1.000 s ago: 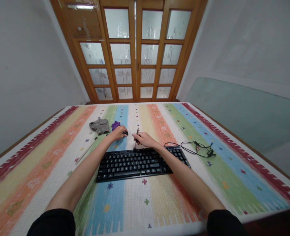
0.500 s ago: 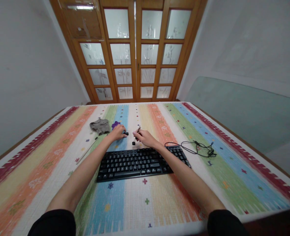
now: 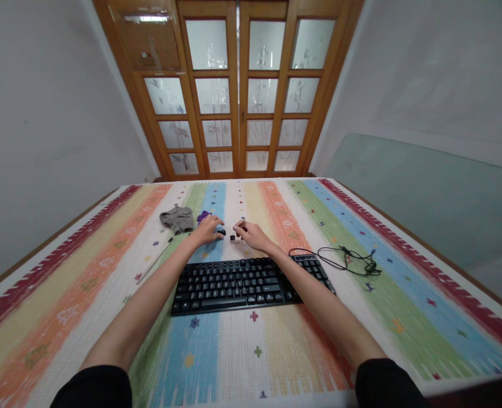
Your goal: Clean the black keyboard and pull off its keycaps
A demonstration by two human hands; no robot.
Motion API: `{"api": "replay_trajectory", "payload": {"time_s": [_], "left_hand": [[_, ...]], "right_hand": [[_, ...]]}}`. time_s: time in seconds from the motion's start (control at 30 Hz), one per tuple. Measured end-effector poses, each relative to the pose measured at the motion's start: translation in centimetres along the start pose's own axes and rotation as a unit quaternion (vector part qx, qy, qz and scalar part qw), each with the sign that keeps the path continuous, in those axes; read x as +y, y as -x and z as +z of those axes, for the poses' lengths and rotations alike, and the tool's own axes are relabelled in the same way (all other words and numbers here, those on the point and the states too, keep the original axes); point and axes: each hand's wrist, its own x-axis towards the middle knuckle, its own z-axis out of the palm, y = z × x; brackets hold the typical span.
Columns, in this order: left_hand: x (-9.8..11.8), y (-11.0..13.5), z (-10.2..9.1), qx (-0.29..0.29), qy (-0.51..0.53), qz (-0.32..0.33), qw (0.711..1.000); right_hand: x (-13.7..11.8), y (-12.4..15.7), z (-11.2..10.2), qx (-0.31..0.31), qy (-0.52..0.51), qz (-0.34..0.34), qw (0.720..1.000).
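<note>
Well inside the table edges (image 3: 52, 243): left hand (image 3: 208, 228) half-curled beside keycap (image 3: 222, 232), right hand (image 3: 251, 234) tight around tool (image 3: 242, 222).

Plastic keyboard (image 3: 234, 286), woven tablecloth (image 3: 238, 351), smooth wooden doors (image 3: 243, 136)

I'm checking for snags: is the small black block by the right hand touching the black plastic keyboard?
Apart: the head view shows pale cloth between the block and the keyboard.
</note>
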Motion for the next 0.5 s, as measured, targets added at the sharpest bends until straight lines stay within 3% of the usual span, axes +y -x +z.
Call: {"api": "replay_trajectory", "payload": {"time_s": [0.17, 0.33, 0.5], "left_hand": [[1.9, 0.6, -0.6, 0.016, 0.094, 0.057, 0.994], [3.8, 0.6, -0.8, -0.019, 0.242, 0.036, 0.969], [4.3, 0.3, -0.7, -0.047, 0.35, 0.036, 0.935]], "right_hand": [[-0.3, 0.3, -0.2, 0.008, -0.022, -0.007, 1.0], [-1.0, 0.7, -0.5, 0.006, -0.045, -0.026, 0.999], [-0.9, 1.4, -0.9, 0.005, -0.047, -0.028, 0.999]]}}
